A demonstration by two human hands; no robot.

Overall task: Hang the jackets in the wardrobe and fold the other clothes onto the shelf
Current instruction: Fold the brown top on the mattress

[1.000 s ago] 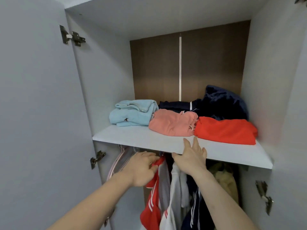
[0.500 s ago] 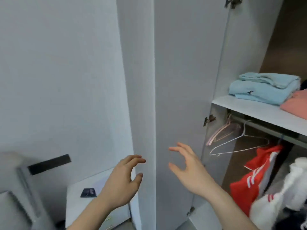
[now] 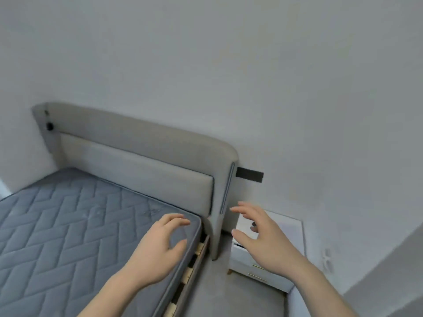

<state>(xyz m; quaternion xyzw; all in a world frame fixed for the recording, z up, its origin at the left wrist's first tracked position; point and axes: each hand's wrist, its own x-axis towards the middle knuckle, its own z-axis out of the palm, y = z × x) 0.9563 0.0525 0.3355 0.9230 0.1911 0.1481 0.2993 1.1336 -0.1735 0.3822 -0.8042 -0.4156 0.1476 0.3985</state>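
Showing both hands raised and empty over the corner of a bed, seen from the head camera. Left hand [image 3: 158, 245]: fingers loosely curled, thumb apart, holding nothing, poised above the right-hand edge of the bare quilted mattress [image 3: 68, 225]. Right hand [image 3: 261, 239]: fingers spread and relaxed, likewise holding nothing, poised above the white nightstand [image 3: 290, 236] that stands just beside the upholstered headboard [image 3: 142, 143]. A small dark object lies on the nightstand top, partly hidden behind the right hand's fingers; what it is cannot be told. A dark rectangular plate [image 3: 250, 175] sits on the wall [image 3: 274, 76] just right of the headboard's end. Wooden slats [image 3: 190, 268] show beneath the mattress edge, between mattress and floor.

Task items: no jacket, no other garment, no hanger and no wardrobe appear anywhere in view. The visible stretch of mattress carries no clothing. Which way the next garment lies from the hands therefore cannot be read; its long axis is equally unknown.

Judgement: the step in hand is probably a search for the next piece to hang or fold. With the bed extending away to the left, the left hand is the nearer to any clothing that might lie further along it, out of frame; the right hand sits over furniture that plays no evident part in the task
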